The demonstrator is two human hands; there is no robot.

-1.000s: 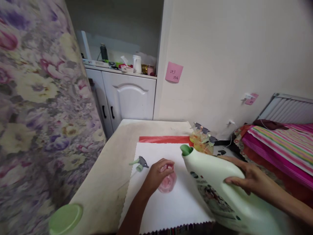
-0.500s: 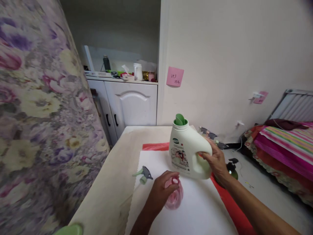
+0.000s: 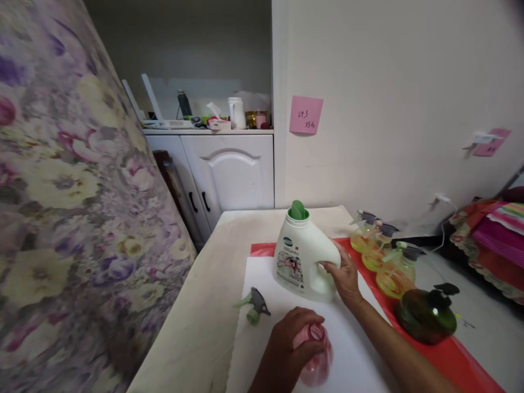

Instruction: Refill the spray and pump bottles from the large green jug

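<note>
My right hand grips the handle of a pale green detergent jug. The jug is nearly upright, uncapped, with a green pour spout in its neck. Whether its base touches the white sheet I cannot tell. Closer to me, my left hand is closed around the neck of a clear pink bottle with an open mouth. The bottle stands on the sheet, in front of the jug. To the left lies a grey and green trigger spray head, detached from any bottle.
Along the right edge, on red plastic, stand several spray bottles with yellow liquid, one being this nearest yellow bottle, and a dark green pump bottle. A floral curtain hangs at left; a cabinet stands behind the table.
The jug has shifted left relative to the sheet, still in my right hand. My left hand keeps the pink bottle. The view has shifted, bringing the bottles at right into fuller sight.
</note>
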